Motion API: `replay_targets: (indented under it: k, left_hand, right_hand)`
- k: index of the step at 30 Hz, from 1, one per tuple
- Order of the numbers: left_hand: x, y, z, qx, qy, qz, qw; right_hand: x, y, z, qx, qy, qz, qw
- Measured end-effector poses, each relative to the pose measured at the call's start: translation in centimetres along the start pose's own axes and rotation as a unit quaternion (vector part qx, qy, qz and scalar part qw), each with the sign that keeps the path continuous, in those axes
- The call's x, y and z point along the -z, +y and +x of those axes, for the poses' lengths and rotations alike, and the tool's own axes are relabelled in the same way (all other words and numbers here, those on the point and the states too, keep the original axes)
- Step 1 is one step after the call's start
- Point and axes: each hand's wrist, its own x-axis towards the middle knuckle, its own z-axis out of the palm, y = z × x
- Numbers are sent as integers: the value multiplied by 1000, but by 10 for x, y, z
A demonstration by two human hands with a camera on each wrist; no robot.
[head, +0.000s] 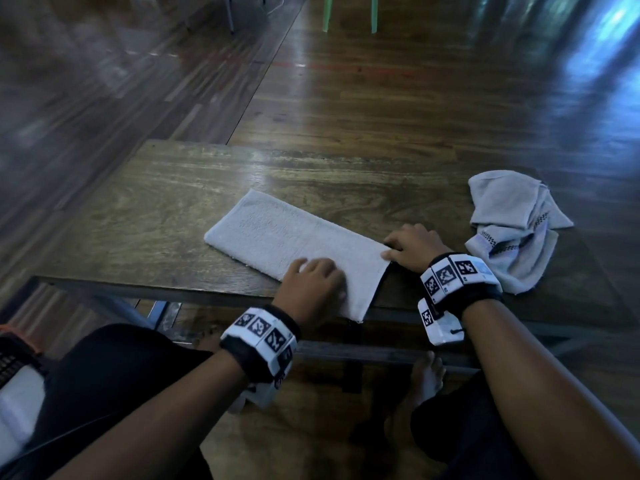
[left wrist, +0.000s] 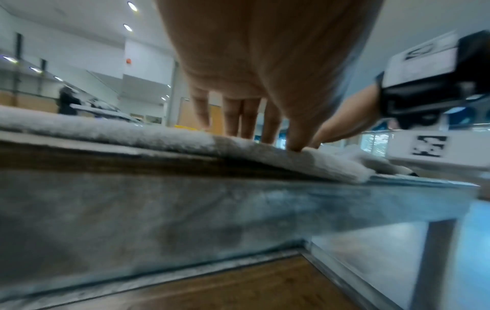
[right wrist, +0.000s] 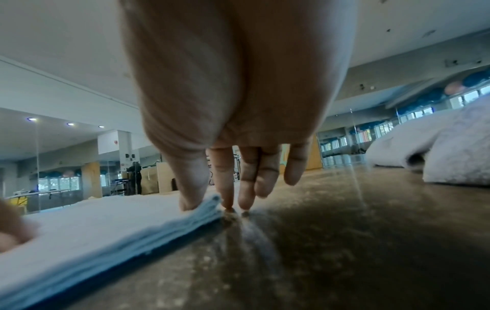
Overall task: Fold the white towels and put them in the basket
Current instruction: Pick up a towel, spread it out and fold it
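Folded terry towel [head: 287,233], flat rectangle, wooden table [head: 166,202]

2 white towels: 1 folded towel [head: 294,237], 1 crumpled towel [head: 512,230]. 2 hands: left hand [head: 317,289], right hand [head: 414,245]. 2 wrist bands with markers. 1 worktop [head: 173,202].

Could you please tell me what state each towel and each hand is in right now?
Folded towel: flat on the table, folded into a long strip, near end over the table edge.
Crumpled towel: unfolded, bunched in a heap on the table's right side.
Left hand: fingers pressing on the folded towel's near end.
Right hand: thumb on the folded towel's corner, fingertips on the table.
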Motion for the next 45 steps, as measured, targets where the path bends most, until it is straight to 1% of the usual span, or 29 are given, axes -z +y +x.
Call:
replay_targets:
  k: [1, 2, 3, 7, 11, 13, 16, 19, 22, 24, 28, 30, 31, 33, 36, 38, 41, 44, 45]
  left_hand:
    - [-3, 6, -3, -38, 31, -1, 999]
    - [-6, 11, -5, -63, 48, -1, 997]
    - [-9, 12, -8, -73, 48, -5, 996]
    - [-15, 15, -9, -78, 29, 4, 997]
    - [-12, 20, -9, -71, 43, -7, 997]
    - [-8, 24, -11, -75, 61, -33, 995]
    - [4, 36, -17, -80, 102, -104, 986]
    - [21, 55, -23, -88, 161, -150, 971]
    - [33, 70, -27, -100, 223, -183, 952]
    - [36, 75, -29, -101, 259, -191, 941]
    - [44, 77, -31, -99, 298, -212, 926]
    - [49, 72, -32, -75, 305, -240, 919]
    - [51, 68, -32, -56, 304, -253, 917]
    - [54, 57, -31, -19, 296, -280, 913]
    - [54, 38, -27, 4, 302, -300, 905]
    - [56, 26, -22, 16, 293, -295, 909]
    - [59, 5, -10, 32, 265, -247, 931]
    - [61, -14, 6, 62, 230, -230, 944]
    - [62, -20, 10, 69, 218, -229, 946]
  right_hand:
    - [0, 2, 0, 1, -1, 15, 1000]
    - [0, 3, 0, 1, -1, 29, 1000]
    - [1, 2, 0, 1, 0, 40, 999]
    - [1, 2, -2, 4, 23, 83, 996]
    - [-9, -1, -4, 8, 36, 123, 992]
    - [-9, 2, -8, 5, 34, 169, 985]
    - [1, 11, -21, -4, 32, 259, 965]
    - [20, 26, -46, 24, 51, 369, 928]
    - [33, 45, -73, 61, 40, 482, 873]
    - [34, 56, -86, 78, 24, 544, 835]
    - [34, 63, -97, 89, 31, 622, 777]
    - [37, 64, -98, 99, 27, 656, 747]
    - [37, 65, -97, 106, 22, 661, 743]
    - [38, 62, -95, 122, 15, 655, 746]
    - [40, 54, -87, 148, 19, 646, 749]
    - [43, 44, -78, 157, 30, 625, 764]
    - [46, 30, -56, 156, 83, 584, 792]
    - [44, 18, -29, 122, 153, 521, 831]
    - [42, 15, -20, 109, 164, 514, 835]
